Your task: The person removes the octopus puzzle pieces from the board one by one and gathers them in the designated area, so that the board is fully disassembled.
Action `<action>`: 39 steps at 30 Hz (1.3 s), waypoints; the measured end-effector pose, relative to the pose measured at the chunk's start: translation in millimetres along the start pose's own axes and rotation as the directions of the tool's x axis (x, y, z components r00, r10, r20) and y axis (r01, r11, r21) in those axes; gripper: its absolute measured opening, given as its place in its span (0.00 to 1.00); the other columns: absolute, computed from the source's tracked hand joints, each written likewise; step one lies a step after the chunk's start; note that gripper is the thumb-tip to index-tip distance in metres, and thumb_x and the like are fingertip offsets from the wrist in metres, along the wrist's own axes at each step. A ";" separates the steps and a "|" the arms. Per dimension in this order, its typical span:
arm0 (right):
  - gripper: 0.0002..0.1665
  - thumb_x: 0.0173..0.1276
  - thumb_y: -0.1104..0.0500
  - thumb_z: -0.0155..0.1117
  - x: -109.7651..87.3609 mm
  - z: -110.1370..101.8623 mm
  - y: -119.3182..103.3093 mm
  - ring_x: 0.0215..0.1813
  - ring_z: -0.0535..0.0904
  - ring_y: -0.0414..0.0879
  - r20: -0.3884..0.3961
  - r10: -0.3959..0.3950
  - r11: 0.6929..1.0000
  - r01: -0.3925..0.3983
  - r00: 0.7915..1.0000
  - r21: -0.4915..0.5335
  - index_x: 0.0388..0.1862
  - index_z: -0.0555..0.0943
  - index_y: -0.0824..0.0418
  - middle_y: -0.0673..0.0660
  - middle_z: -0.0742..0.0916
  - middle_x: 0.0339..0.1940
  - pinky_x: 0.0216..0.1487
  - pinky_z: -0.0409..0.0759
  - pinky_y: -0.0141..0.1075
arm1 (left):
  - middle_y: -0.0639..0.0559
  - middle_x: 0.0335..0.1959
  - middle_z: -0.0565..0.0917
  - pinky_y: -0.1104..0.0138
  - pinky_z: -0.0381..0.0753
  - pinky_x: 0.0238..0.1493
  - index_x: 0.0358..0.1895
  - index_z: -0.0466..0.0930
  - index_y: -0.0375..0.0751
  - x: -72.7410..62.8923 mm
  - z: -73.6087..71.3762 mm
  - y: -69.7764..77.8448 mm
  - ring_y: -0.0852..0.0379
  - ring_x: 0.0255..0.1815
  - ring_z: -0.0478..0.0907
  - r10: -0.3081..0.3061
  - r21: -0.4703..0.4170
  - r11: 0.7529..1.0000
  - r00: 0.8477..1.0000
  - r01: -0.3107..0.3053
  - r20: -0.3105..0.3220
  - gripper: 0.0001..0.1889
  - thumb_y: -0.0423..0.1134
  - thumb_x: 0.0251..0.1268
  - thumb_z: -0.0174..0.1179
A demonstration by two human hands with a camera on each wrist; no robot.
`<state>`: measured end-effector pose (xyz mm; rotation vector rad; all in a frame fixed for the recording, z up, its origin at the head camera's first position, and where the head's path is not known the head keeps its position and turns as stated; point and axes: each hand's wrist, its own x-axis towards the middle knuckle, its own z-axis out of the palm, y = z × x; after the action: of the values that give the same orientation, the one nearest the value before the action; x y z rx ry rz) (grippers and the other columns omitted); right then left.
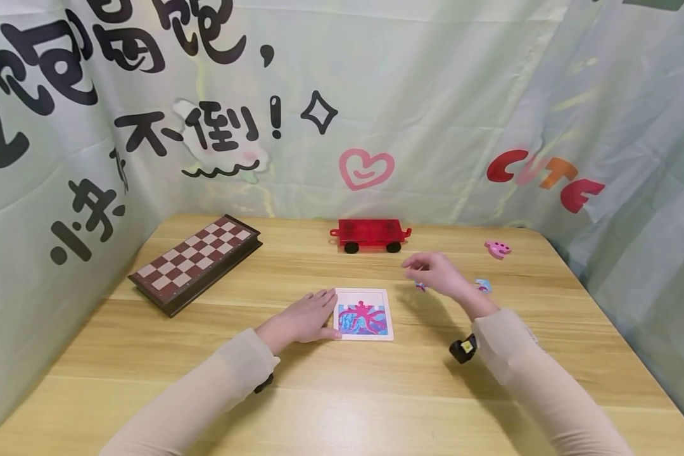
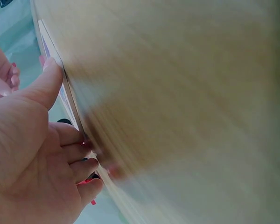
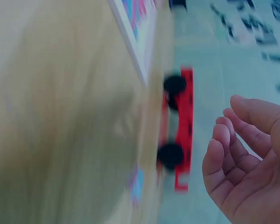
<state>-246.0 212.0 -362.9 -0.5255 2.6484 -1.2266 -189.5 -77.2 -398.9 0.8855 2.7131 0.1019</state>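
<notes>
A small white-framed jigsaw puzzle (image 1: 360,296) lies on the table, its lower part filled with a pink octopus on blue and its upper part bare white. My left hand (image 1: 304,316) rests at the frame's left edge, fingers extended and thumb along the near corner. Raised over the table to the right of the puzzle, my right hand (image 1: 436,273) has loosely bent fingers with nothing between them, as the right wrist view shows. A blue and pink puzzle piece (image 1: 420,286) lies below its fingers, partly hidden. Another blue piece (image 1: 482,285) sits beyond the right wrist.
A red toy wagon (image 1: 370,233) with black wheels stands at the back, behind the puzzle. To the left is a brown chessboard box (image 1: 196,263). One pink piece (image 1: 498,248) lies at the back right. A printed curtain (image 1: 433,114) hangs behind the wooden table (image 1: 342,399).
</notes>
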 end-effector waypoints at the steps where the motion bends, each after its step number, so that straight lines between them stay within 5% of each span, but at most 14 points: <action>1: 0.16 0.66 0.63 0.58 1.7 7.3 -4.2 0.31 0.75 0.57 0.015 -0.010 1.000 0.010 1.000 0.002 0.49 0.77 0.72 0.61 0.81 0.34 0.31 0.78 0.45 | 0.41 0.72 0.51 0.56 0.48 0.68 0.70 0.52 0.31 0.0 -0.1 0.1 0.47 0.71 0.46 0.000 0.000 1.000 1.000 0.000 0.000 0.44 0.62 0.61 0.50; 9: 0.11 0.61 0.63 0.65 10.5 58.2 -26.5 0.31 0.73 0.45 0.103 -0.086 0.993 0.094 0.991 -0.077 0.41 0.82 0.66 0.51 0.80 0.28 0.30 0.75 0.34 | 0.41 0.72 0.51 0.56 0.49 0.68 0.70 0.52 0.31 1.1 0.7 -0.3 0.47 0.71 0.47 -0.003 0.001 1.000 1.000 0.003 0.003 0.44 0.62 0.62 0.49; 17: 0.09 0.60 0.65 0.66 14.4 86.1 -35.6 0.28 0.73 0.42 0.191 -0.142 0.980 0.165 0.971 -0.111 0.40 0.82 0.65 0.49 0.81 0.26 0.31 0.75 0.31 | 0.42 0.72 0.51 0.55 0.49 0.67 0.70 0.52 0.32 1.1 0.5 -0.8 0.47 0.71 0.47 -0.004 -0.003 1.000 1.000 0.004 0.004 0.44 0.63 0.61 0.49; 31: 0.06 0.58 0.65 0.67 17.7 101.7 -40.8 0.25 0.70 0.40 0.218 -0.067 0.972 0.112 0.974 -0.204 0.36 0.82 0.63 0.48 0.77 0.21 0.29 0.70 0.30 | 0.41 0.71 0.52 0.54 0.50 0.67 0.70 0.52 0.31 1.2 0.0 -1.1 0.46 0.71 0.47 -0.003 -0.020 1.000 1.000 0.003 0.004 0.44 0.62 0.61 0.50; 39: 0.05 0.59 0.67 0.65 17.7 101.4 -39.2 0.30 0.72 0.43 0.178 -0.057 0.989 0.080 0.982 -0.126 0.32 0.77 0.60 0.49 0.78 0.25 0.34 0.73 0.32 | 0.42 0.72 0.51 0.55 0.49 0.67 0.70 0.52 0.32 1.3 -0.9 -0.7 0.47 0.71 0.47 -0.006 -0.024 1.000 1.000 0.007 0.011 0.44 0.62 0.61 0.50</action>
<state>-222.2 110.5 -398.6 -0.7167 2.5938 -0.9762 -191.2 -77.1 -398.5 0.8679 2.6990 0.1278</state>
